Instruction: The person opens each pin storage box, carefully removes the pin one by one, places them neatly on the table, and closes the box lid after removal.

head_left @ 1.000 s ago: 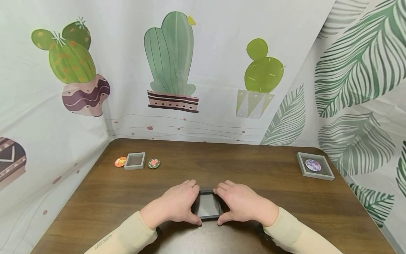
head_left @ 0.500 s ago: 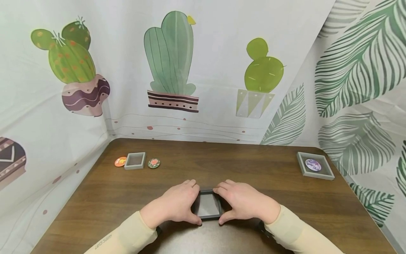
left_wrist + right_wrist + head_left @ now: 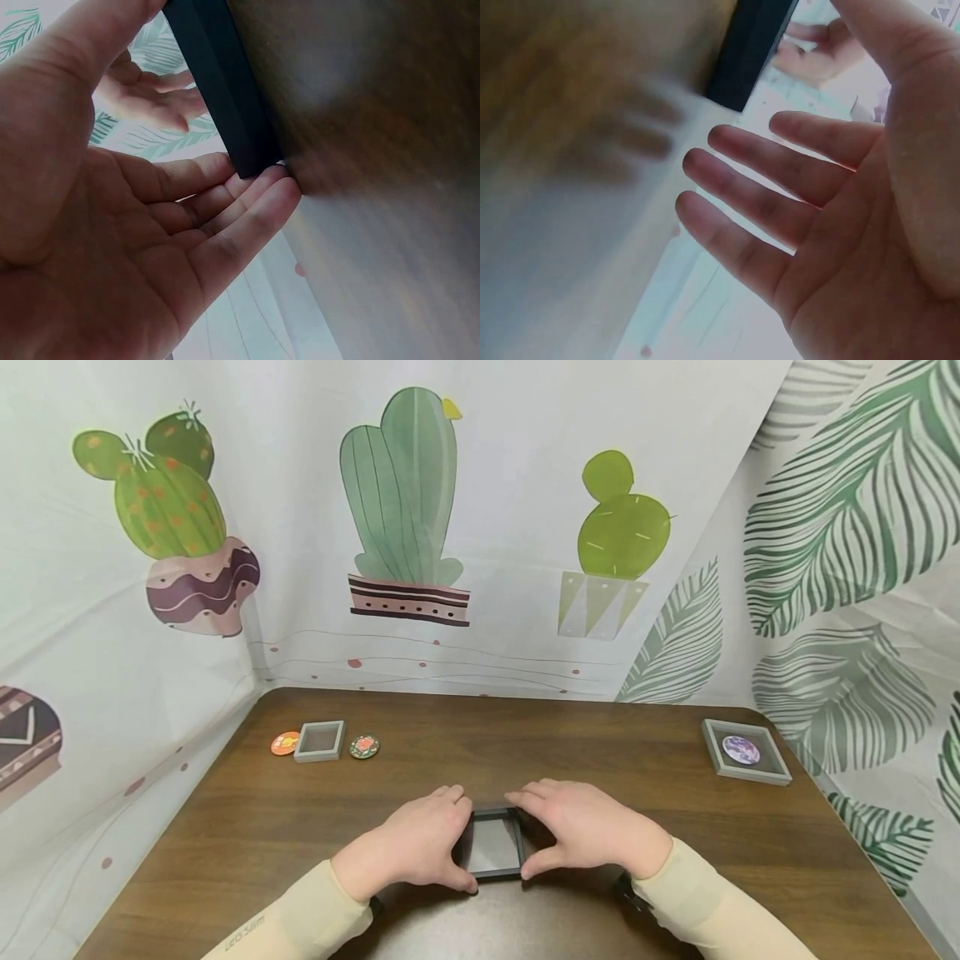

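Note:
In the head view, a square black display frame [image 3: 498,874] with a clear, greyish window lies on the table in front of me. My left hand [image 3: 418,842] grips its left side, thumb at the near corner and fingertips at the far corner. The left wrist view has those fingertips [image 3: 274,187] against the end of the black bar [image 3: 225,82]. My right hand [image 3: 585,827] is spread beside the frame's right side. Its fingers [image 3: 727,232] are nearly straight and stand apart from the black bar [image 3: 750,56] in the right wrist view; the thumb tip is close to the near corner.
At the back left of the wooden table [image 3: 540,735] lie a small grey frame [image 3: 318,756], an orange round badge [image 3: 284,743] and a green-and-red round badge [image 3: 364,747]. A larger grey frame [image 3: 750,773] with a purple round badge [image 3: 741,750] lies back right. Printed cloth surrounds the table.
My right hand has loosened from the black display frame and drawn slightly to the right, uncovering its right edge. The left hand and the frame have stayed in place.

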`<control>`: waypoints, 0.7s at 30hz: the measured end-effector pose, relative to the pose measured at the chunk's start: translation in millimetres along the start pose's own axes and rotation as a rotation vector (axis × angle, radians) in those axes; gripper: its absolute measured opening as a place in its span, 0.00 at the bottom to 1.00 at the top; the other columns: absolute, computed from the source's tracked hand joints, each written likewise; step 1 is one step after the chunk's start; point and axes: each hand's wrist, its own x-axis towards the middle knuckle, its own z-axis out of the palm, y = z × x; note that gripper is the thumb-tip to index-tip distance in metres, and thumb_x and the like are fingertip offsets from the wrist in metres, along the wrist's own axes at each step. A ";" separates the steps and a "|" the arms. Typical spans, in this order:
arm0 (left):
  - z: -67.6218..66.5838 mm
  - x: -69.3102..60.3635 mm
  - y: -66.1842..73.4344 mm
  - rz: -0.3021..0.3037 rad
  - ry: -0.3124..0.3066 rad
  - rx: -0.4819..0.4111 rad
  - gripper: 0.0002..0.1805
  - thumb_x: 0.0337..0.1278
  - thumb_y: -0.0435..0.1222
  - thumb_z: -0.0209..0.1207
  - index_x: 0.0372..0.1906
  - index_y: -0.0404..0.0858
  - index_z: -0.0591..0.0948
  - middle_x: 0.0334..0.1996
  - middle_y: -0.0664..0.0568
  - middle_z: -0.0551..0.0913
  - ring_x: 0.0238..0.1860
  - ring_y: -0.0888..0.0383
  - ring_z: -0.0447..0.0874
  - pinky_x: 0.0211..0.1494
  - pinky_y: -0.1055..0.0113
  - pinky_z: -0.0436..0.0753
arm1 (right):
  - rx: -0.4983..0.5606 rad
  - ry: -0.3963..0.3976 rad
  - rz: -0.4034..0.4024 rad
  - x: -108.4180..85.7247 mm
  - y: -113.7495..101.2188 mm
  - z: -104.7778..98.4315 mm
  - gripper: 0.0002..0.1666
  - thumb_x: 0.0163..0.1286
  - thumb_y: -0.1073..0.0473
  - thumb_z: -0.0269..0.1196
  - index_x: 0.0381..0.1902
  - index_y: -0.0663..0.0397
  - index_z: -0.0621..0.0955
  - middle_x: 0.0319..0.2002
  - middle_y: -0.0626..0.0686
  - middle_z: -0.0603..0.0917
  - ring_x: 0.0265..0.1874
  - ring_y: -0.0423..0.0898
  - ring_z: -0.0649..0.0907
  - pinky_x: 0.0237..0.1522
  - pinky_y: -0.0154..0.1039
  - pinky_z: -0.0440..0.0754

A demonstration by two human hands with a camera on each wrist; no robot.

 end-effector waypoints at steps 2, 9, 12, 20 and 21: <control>-0.2 -0.2 0.4 0.000 0.001 0.000 0.43 0.35 0.65 0.85 0.46 0.38 0.83 0.41 0.55 0.77 0.44 0.57 0.77 0.47 0.59 0.86 | 0.007 0.022 0.015 -1.5 5.0 -4.8 0.59 0.64 0.22 0.74 0.78 0.57 0.78 0.65 0.52 0.85 0.62 0.49 0.86 0.63 0.50 0.86; -0.9 -1.5 1.6 0.008 0.004 0.010 0.42 0.35 0.65 0.85 0.44 0.38 0.82 0.40 0.55 0.77 0.44 0.56 0.78 0.47 0.59 0.86 | 0.015 0.110 0.136 -11.8 34.3 -23.3 0.59 0.65 0.28 0.77 0.80 0.60 0.75 0.70 0.58 0.84 0.68 0.57 0.84 0.69 0.59 0.82; -1.5 -1.8 1.7 0.011 0.006 0.014 0.42 0.35 0.65 0.85 0.45 0.37 0.83 0.41 0.54 0.77 0.45 0.56 0.78 0.48 0.58 0.87 | -0.002 0.151 0.190 -17.5 49.5 -29.6 0.59 0.65 0.30 0.78 0.81 0.61 0.74 0.71 0.60 0.83 0.69 0.60 0.83 0.70 0.61 0.80; -2.6 -2.2 2.2 0.015 0.007 0.017 0.42 0.36 0.65 0.85 0.46 0.37 0.83 0.41 0.54 0.78 0.44 0.56 0.78 0.48 0.59 0.87 | -0.007 0.186 0.351 -33.2 85.1 -42.2 0.61 0.66 0.28 0.77 0.81 0.62 0.73 0.73 0.66 0.80 0.73 0.66 0.78 0.72 0.66 0.76; -2.7 -2.3 2.3 0.016 0.007 0.016 0.42 0.36 0.65 0.85 0.46 0.37 0.83 0.41 0.54 0.78 0.44 0.56 0.78 0.48 0.59 0.87 | -0.004 0.186 0.372 -35.4 89.3 -43.0 0.61 0.66 0.28 0.76 0.81 0.63 0.73 0.74 0.66 0.79 0.74 0.67 0.77 0.73 0.66 0.75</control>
